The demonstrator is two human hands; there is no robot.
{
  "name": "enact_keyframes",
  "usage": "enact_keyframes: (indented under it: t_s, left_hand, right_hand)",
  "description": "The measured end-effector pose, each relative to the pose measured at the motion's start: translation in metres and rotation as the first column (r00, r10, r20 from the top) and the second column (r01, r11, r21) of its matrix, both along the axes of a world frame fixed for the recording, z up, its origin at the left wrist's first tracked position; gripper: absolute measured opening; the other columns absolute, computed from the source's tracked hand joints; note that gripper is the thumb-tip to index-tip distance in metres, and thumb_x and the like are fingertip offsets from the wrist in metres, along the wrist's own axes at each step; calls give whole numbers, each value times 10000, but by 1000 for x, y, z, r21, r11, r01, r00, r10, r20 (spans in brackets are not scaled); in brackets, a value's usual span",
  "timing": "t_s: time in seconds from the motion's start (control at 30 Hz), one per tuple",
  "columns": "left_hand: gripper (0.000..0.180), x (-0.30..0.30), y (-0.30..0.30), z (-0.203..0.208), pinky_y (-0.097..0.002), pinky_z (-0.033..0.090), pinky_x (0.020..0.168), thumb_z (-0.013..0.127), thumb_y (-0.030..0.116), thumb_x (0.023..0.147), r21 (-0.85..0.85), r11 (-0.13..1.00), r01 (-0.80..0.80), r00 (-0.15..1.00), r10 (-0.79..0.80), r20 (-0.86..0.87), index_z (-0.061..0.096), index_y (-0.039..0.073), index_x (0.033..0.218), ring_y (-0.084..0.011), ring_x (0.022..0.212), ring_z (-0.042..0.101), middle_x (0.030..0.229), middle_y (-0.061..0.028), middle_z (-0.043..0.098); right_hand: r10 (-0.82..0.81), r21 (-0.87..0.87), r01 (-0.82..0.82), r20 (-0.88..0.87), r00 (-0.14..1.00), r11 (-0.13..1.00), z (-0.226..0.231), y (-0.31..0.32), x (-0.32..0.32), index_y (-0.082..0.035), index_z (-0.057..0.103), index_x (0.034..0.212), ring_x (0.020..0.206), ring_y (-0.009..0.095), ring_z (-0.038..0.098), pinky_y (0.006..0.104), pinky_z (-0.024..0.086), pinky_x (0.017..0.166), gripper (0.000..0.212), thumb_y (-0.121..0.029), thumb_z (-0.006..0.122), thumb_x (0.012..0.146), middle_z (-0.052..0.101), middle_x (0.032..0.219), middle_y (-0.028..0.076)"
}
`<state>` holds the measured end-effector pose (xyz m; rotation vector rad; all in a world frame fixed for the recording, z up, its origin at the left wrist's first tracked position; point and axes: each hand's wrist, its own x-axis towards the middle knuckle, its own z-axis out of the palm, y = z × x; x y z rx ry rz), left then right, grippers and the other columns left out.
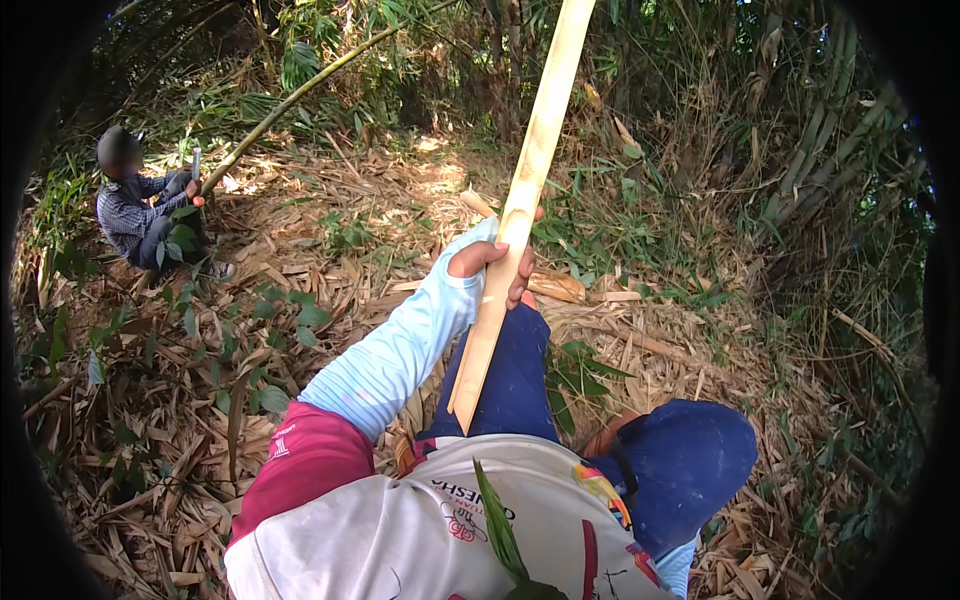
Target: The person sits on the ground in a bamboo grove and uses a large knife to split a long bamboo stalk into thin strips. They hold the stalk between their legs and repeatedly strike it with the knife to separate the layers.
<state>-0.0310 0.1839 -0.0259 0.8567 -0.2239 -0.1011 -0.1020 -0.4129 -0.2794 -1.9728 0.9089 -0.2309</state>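
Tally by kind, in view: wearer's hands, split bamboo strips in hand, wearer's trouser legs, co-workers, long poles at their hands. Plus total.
Left hand: 1
Split bamboo strip: 1
Blue trouser legs: 2
Co-worker: 1
Long pole: 1
Total: 6

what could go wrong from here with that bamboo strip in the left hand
The left hand grips the split bamboo strip with bare fingers, so a slip might cut or splinter them if its edges are sharp.
The strip's pointed lower end sits close to the blue trousers and pale shirt, so a sudden jerk could jab the wearer.
Its far end runs out of the picture, so it might knock something unseen.
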Motion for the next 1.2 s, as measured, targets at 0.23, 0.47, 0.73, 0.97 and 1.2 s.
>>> enact_keyframes:
  t_s: [0.23,0.47,0.73,0.97,1.2]
  left_hand:
    - [767,2,6,3,-345,504,561,583,252,809,20,1000,-23,1000,23,10,268,82,1487,-228,611,580,858,-124,583]
    - [529,3,-4,11,-339,513,641,557,220,865,-11,998,-57,996,58,68,378,62,1337,-207,732,600,929,-101,592]
    - [605,5,-21,31,-377,537,714,527,194,895,-154,984,-84,989,101,106,323,112,1459,-224,800,615,967,-108,593]
    - [738,14,-31,40,-447,542,764,534,135,835,-107,983,-151,987,156,47,250,182,1514,-278,864,613,973,-126,579]
    - [632,17,-39,37,-419,548,792,486,113,870,-78,984,-160,982,167,89,302,88,1474,-265,876,629,978,-134,602]
  right_hand:
    - [28,-3,-29,358,933,1000,47,-51,51,-32,579,1027,646,179,516,297,444,609,252,-181,697,861,582,738,69]
    - [383,-280,-262,634,672,923,155,-20,122,-37,522,1087,679,114,475,260,408,608,236,-140,649,917,515,767,0]
    - [658,-388,-532,491,572,752,262,120,125,-48,495,1133,665,63,385,220,337,592,252,-47,621,915,425,774,-44]
    - [830,-272,-803,360,425,530,304,181,117,-42,500,1113,687,56,381,203,338,635,324,-126,687,862,421,760,-55]
    - [834,-75,-920,454,313,386,325,208,124,-10,509,1105,696,68,475,229,429,671,418,-175,754,809,518,749,-29]
